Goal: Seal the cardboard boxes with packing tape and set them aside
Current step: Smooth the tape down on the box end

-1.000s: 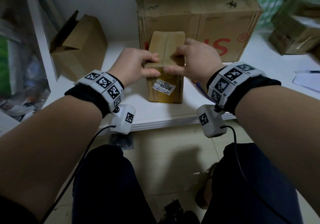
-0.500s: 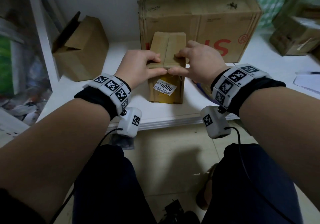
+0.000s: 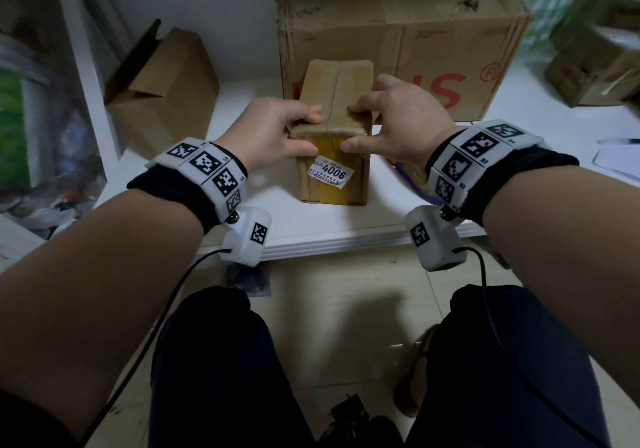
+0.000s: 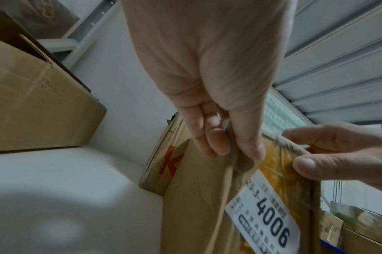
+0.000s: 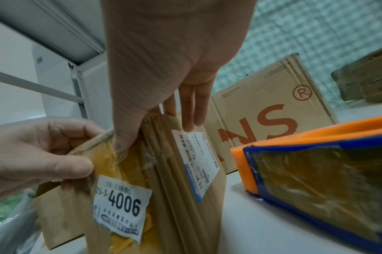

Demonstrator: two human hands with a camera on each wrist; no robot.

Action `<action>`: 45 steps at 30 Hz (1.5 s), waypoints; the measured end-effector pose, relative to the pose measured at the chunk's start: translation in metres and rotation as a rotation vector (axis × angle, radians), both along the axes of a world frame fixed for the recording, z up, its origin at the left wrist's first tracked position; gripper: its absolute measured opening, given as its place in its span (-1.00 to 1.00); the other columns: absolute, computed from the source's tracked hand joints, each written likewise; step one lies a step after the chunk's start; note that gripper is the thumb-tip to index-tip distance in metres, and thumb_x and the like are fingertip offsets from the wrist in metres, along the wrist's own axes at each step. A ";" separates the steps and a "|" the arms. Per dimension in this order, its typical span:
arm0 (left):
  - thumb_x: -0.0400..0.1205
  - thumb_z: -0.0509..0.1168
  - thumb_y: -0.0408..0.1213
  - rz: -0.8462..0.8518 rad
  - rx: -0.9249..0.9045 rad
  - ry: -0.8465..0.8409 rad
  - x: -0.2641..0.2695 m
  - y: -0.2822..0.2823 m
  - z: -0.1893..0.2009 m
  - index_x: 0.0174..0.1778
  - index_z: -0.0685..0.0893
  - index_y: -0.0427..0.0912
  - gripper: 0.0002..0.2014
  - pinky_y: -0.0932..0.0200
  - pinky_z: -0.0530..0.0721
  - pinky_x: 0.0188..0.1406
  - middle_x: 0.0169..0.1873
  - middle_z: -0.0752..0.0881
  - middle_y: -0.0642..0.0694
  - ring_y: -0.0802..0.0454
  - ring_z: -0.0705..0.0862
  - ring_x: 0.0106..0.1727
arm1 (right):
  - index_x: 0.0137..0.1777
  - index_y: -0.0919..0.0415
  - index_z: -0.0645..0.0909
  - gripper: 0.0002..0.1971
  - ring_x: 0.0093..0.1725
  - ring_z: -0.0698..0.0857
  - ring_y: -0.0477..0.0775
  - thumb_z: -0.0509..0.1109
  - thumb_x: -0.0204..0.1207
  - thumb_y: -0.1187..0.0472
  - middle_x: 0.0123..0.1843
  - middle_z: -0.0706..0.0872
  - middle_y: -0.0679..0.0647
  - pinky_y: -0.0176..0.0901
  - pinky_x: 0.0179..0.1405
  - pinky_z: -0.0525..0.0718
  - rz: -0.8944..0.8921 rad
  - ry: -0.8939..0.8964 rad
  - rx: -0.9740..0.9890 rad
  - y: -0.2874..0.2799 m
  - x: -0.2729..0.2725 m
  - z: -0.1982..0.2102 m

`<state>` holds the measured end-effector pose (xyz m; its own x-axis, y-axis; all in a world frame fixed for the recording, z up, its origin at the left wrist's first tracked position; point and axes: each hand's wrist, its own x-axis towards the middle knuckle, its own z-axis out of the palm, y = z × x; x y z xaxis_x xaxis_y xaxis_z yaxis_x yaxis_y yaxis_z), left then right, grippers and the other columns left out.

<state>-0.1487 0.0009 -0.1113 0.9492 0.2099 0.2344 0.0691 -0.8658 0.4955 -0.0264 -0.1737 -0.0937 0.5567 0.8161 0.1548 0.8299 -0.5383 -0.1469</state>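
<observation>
A small upright cardboard box [image 3: 334, 184] with a white "4006" label stands on the white table [image 3: 346, 236], its top flaps folded shut. My left hand [image 3: 311, 134] pinches the near top edge left of the seam, thumb on the front face and fingers on top. My right hand [image 3: 349, 126] pinches the same edge right of the seam. In the left wrist view the left hand [image 4: 238, 153] grips that edge of the box [image 4: 203, 206]. In the right wrist view the right hand [image 5: 155, 135] holds the box [image 5: 164, 180], and an orange and blue tape dispenser [image 5: 316, 163] lies just to the right.
A big cardboard box with red letters [image 3: 398, 42] stands right behind the small one. An open box [image 3: 162, 80] lies at the left by a white shelf post. More boxes [image 3: 595, 56] and papers [image 3: 620, 160] sit at the right. The table's front edge is near my knees.
My thumbs met at the middle of the front edge before; now they sit apart on either side of the seam. The small box has stayed in place.
</observation>
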 end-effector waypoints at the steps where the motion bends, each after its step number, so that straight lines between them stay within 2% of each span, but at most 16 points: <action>1: 0.41 0.54 -0.34 -0.009 -0.024 0.029 -0.001 0.001 0.002 0.28 0.67 -0.20 -0.52 0.54 0.52 0.14 0.38 0.60 -0.05 0.21 0.60 0.26 | 0.40 0.05 0.59 -0.33 0.12 0.60 0.12 0.44 0.36 -0.30 0.17 0.52 0.10 -0.01 0.09 0.60 -0.003 0.012 -0.005 -0.001 0.000 0.001; 5: 0.51 0.43 -0.46 -0.043 -0.082 0.134 -0.004 0.001 0.011 0.37 0.60 -0.20 -0.52 0.59 0.58 -0.24 0.46 0.48 0.03 0.59 0.62 -0.23 | 0.43 0.03 0.56 -0.33 0.26 0.56 0.12 0.52 0.33 -0.21 0.33 0.49 0.09 0.03 0.28 0.56 -0.004 0.070 0.005 -0.002 0.000 0.001; 7: 0.56 0.38 -0.46 -0.063 -0.040 0.191 -0.007 0.000 0.018 0.43 0.55 -0.12 -0.50 0.59 0.57 -0.10 0.54 0.38 0.04 0.56 0.61 -0.11 | 0.45 -0.01 0.53 -0.30 0.37 0.52 0.12 0.55 0.31 -0.19 0.46 0.46 0.08 0.02 0.38 0.50 -0.005 0.095 0.004 -0.004 0.001 0.002; 11: 0.62 0.33 -0.28 -0.017 0.064 0.349 -0.014 -0.003 0.034 0.48 0.47 0.09 -0.51 0.24 0.27 0.44 0.64 0.17 -0.11 -0.01 0.42 0.50 | 0.56 -0.07 0.37 -0.15 0.29 0.62 0.07 0.59 0.27 -0.17 0.37 0.63 0.07 -0.09 0.24 0.56 0.001 0.163 -0.081 -0.009 0.001 0.008; 15: 0.59 0.23 0.17 0.110 0.101 0.326 -0.009 -0.023 0.050 0.42 0.57 -0.06 -0.46 0.19 0.42 0.26 0.42 0.55 -0.12 0.03 0.55 0.30 | 0.57 -0.08 0.36 -0.12 0.25 0.67 -0.09 0.66 0.23 0.04 0.31 0.70 -0.03 -0.12 0.29 0.60 0.059 0.260 -0.108 -0.006 -0.008 0.015; 19: 0.36 0.15 0.53 0.267 0.335 0.539 0.010 -0.028 0.044 0.58 0.29 -0.09 -0.01 -0.05 0.47 0.39 0.48 0.45 -0.21 -0.19 0.47 0.44 | 0.65 -0.06 0.20 -0.06 0.36 0.55 -0.12 0.61 0.30 0.19 0.44 0.59 -0.10 -0.32 0.28 0.42 0.158 0.280 -0.149 -0.002 -0.021 0.016; 21: 0.37 0.22 0.48 0.331 0.380 0.565 0.012 -0.027 0.041 0.55 0.31 -0.11 -0.05 -0.07 0.47 0.37 0.40 0.52 -0.23 -0.21 0.50 0.37 | 0.66 -0.04 0.16 -0.06 0.32 0.55 -0.20 0.57 0.34 0.29 0.44 0.59 -0.07 -0.37 0.23 0.46 0.150 0.302 -0.103 -0.004 -0.022 0.016; 24: 0.33 0.41 0.28 0.348 0.333 0.595 0.009 -0.024 0.046 0.52 0.31 -0.10 -0.09 -0.05 0.55 0.28 0.27 0.60 -0.16 -0.17 0.58 0.22 | 0.63 -0.04 0.25 -0.16 0.27 0.64 -0.05 0.52 0.38 0.29 0.35 0.67 0.00 -0.11 0.25 0.65 0.067 0.294 0.008 -0.015 -0.015 0.019; 27: 0.20 0.56 -0.01 0.302 0.232 0.688 0.002 -0.014 0.053 0.60 0.19 -0.03 0.05 -0.09 0.62 0.24 0.33 0.54 -0.15 -0.14 0.57 0.22 | 0.56 -0.01 0.39 -0.26 0.26 0.65 0.01 0.55 0.36 0.19 0.24 0.72 -0.03 -0.07 0.29 0.61 -0.009 0.209 0.104 -0.027 -0.008 0.021; 29: 0.26 0.56 -0.26 0.241 0.172 0.731 -0.004 -0.010 0.058 0.62 0.12 0.08 0.05 -0.12 0.66 0.16 0.37 0.47 -0.12 -0.13 0.55 0.24 | 0.50 0.00 0.48 -0.36 0.20 0.67 0.04 0.52 0.39 0.08 0.08 0.72 -0.07 -0.12 0.16 0.63 -0.047 0.135 0.173 -0.030 -0.007 0.023; 31: 0.36 0.52 -0.38 0.166 0.239 0.754 -0.007 -0.010 0.060 0.65 0.01 0.15 0.06 -0.11 0.60 0.25 0.48 0.33 -0.05 -0.12 0.44 0.38 | 0.47 -0.01 0.51 -0.42 0.32 0.60 0.10 0.44 0.44 -0.09 0.18 0.68 0.01 -0.06 0.21 0.58 -0.084 0.098 0.205 -0.031 -0.007 0.023; 34: 0.54 0.36 -0.40 0.114 0.433 0.665 -0.007 -0.015 0.054 0.62 0.04 0.29 -0.12 -0.20 0.15 0.60 0.66 0.07 0.05 -0.16 0.07 0.64 | 0.56 -0.05 0.39 -0.42 0.58 0.33 0.16 0.30 0.55 -0.17 0.53 0.44 0.18 0.03 0.45 0.40 -0.120 0.127 0.120 -0.029 -0.010 0.023; 36: 0.57 0.27 -0.48 0.165 0.488 0.505 -0.005 -0.017 0.047 0.56 0.26 0.29 -0.26 -0.23 0.18 0.59 0.63 0.21 0.01 -0.20 0.10 0.63 | 0.58 -0.07 0.36 -0.42 0.54 0.38 0.16 0.27 0.58 -0.18 0.54 0.41 0.18 -0.02 0.43 0.40 -0.108 0.180 0.066 -0.028 -0.011 0.022; 39: 0.58 0.17 -0.49 0.284 0.517 0.356 -0.004 -0.021 0.042 0.42 0.53 0.14 -0.46 -0.19 0.51 0.36 0.42 0.51 -0.13 -0.23 0.39 0.43 | 0.45 -0.02 0.54 -0.50 0.31 0.58 0.07 0.30 0.56 -0.19 0.38 0.62 0.05 -0.17 0.16 0.52 -0.074 0.259 0.053 -0.028 -0.010 0.019; 43: 0.73 0.10 -0.23 0.208 0.335 0.253 -0.004 -0.037 0.042 0.47 0.52 -0.05 -0.63 0.04 0.42 0.40 0.43 0.55 -0.11 -0.11 0.48 0.44 | 0.29 -0.03 0.65 -0.64 0.04 0.54 -0.08 0.37 0.55 -0.11 0.07 0.62 -0.08 -0.25 -0.02 0.46 -0.059 0.315 0.124 -0.034 -0.011 0.019; 45: 0.73 0.10 -0.03 0.099 0.285 0.267 -0.006 -0.049 0.044 0.50 0.48 -0.08 -0.56 0.12 0.35 0.41 0.48 0.49 -0.12 -0.07 0.43 0.49 | 0.22 -0.05 0.68 -0.72 0.00 0.55 -0.08 0.40 0.55 -0.05 -0.01 0.58 -0.11 -0.25 -0.03 0.49 -0.077 0.332 0.165 -0.036 -0.009 0.017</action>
